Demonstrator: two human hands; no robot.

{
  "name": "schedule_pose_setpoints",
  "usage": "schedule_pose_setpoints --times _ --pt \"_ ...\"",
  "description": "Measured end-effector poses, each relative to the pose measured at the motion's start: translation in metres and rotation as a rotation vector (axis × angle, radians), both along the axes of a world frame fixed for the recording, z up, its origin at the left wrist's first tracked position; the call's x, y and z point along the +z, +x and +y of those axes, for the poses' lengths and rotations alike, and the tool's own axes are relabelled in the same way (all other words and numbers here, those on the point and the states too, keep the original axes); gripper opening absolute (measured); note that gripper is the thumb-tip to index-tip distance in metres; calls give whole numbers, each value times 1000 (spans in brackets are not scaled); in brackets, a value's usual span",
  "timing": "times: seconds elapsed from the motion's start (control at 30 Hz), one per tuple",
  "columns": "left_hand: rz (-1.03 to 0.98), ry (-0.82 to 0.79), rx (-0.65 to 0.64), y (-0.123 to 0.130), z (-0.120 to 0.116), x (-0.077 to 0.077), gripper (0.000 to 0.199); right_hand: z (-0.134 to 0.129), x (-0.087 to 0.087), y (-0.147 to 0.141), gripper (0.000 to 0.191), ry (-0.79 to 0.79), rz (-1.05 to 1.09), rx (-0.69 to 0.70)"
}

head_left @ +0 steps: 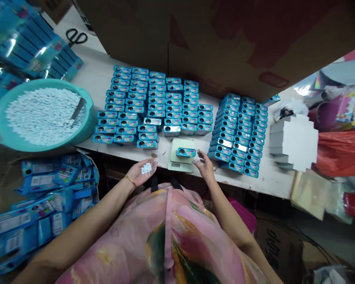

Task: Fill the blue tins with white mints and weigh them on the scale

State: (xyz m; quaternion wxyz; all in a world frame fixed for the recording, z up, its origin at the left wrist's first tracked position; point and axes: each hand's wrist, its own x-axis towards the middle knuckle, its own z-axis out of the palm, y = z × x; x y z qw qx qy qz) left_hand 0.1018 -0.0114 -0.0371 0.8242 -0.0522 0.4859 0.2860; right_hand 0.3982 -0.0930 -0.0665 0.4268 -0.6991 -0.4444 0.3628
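Palm up and loosely open, the left hand (140, 173) cradles a small pile of white pellets (146, 169), too many to count, while the right hand (206, 165), fingers slightly parted, reaches just beside one small blue rectangular box (186, 152) on one pale-green scale (180, 144). Two clusters of blue boxes (156, 101) and one turquoise plastic basin (91, 122) share the white table (270, 175).
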Motion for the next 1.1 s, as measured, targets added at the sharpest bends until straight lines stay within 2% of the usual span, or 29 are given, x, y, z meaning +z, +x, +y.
schedule_pose_setpoints --times 0.2,0.33,0.43,0.6,0.7,0.77,0.87,1.1 --pt "-29 44 -14 -1 -4 0 16 20 -12 -7 58 25 2 97" --pt "-39 38 -30 11 1 -3 14 34 -15 -12 42 26 -31 157" --pt "-78 46 -42 30 9 -7 15 39 6 -19 32 79 -147 202" --pt "-192 51 -30 73 28 -3 19 42 77 -40 39 224 -598 328" --pt "-215 61 -19 93 38 4 24 46 108 -53 40 324 -863 468" --pt "-239 63 -33 101 42 8 27 48 117 -61 40 389 -991 575" --pt "-258 28 -66 105 44 11 27 48 119 -68 39 439 -1091 668" --pt "-250 -2 -97 112 46 6 25 44 114 -66 39 444 -1114 649"
